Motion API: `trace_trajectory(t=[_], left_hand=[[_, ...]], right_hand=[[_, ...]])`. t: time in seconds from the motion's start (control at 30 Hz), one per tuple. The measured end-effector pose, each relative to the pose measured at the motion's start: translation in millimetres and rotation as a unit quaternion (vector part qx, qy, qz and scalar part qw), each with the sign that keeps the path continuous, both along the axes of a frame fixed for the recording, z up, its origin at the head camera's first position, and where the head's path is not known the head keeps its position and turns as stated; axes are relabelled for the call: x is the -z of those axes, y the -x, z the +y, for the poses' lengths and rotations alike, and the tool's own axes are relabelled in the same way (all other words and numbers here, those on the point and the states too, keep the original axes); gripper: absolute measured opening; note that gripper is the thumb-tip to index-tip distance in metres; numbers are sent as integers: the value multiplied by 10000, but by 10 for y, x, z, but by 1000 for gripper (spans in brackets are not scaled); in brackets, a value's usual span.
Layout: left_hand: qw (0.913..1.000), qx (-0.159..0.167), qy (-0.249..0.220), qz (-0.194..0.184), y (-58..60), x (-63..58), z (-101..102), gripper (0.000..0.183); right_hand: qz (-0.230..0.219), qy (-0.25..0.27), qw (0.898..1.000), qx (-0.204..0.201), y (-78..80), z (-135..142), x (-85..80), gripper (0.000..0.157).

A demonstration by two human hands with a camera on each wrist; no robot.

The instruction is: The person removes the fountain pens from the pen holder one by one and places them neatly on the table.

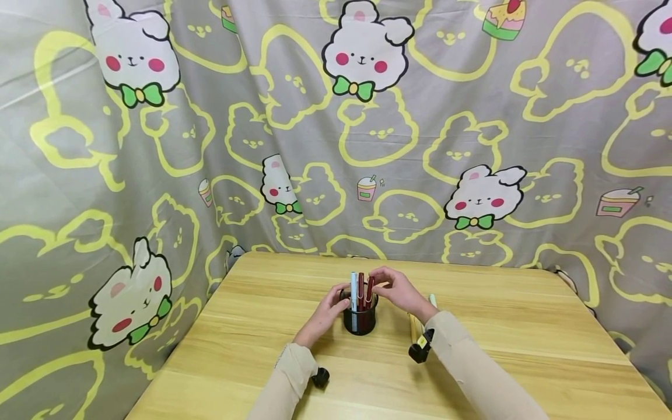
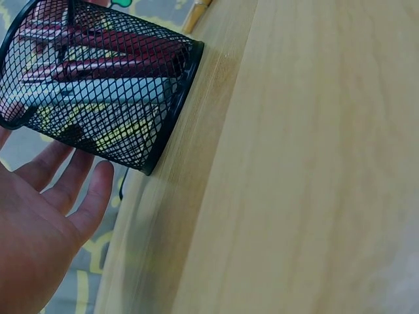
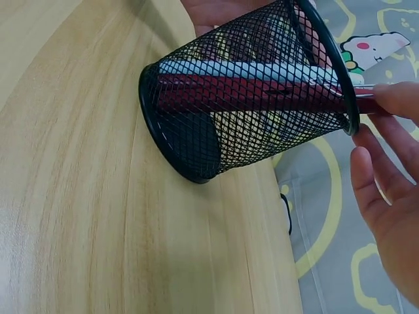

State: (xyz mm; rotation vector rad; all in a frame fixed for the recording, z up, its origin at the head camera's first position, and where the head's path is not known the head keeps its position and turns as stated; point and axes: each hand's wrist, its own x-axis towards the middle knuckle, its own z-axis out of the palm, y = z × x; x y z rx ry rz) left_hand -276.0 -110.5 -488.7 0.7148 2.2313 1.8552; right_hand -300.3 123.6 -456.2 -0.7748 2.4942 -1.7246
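A black mesh pen holder (image 1: 370, 322) stands upright on the table, with a light blue pen (image 1: 354, 291) and two dark red pens (image 1: 361, 286) in it. My left hand (image 1: 326, 313) holds the holder at its left side, near the rim. Seen from the left wrist, the lower fingers (image 2: 77, 190) spread beside the mesh; the thumb's contact is partly hidden. On the right, my right hand (image 1: 399, 290) pinches the upper end of the rightmost dark red pen (image 3: 364, 101) between thumb and forefinger. That pen's lower part is inside the holder.
A yellow pen-like item (image 1: 412, 329) and a light green one (image 1: 433, 300) lie by my right forearm, partly covered by it. The wooden table (image 1: 252, 315) reaches back to a patterned curtain (image 1: 409, 151). Black cameras (image 1: 419, 352) hang under both wrists.
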Motion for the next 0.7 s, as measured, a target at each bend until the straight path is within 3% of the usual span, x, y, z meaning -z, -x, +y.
trace_trajectory(t=[0.1, 0.37, 0.7], left_hand=[[10000, 10, 21, -53, 2, 2, -3, 45], [10000, 24, 25, 4, -2, -7, -10, 45], [10000, 16, -9, -26, -8, -5, -6, 44]], right_hand=[[33, 1, 10000, 82, 63, 15, 92, 32], [64, 84, 9995, 287, 74, 26, 141, 28], [-201, 462, 9987, 72, 9, -17, 89, 35]])
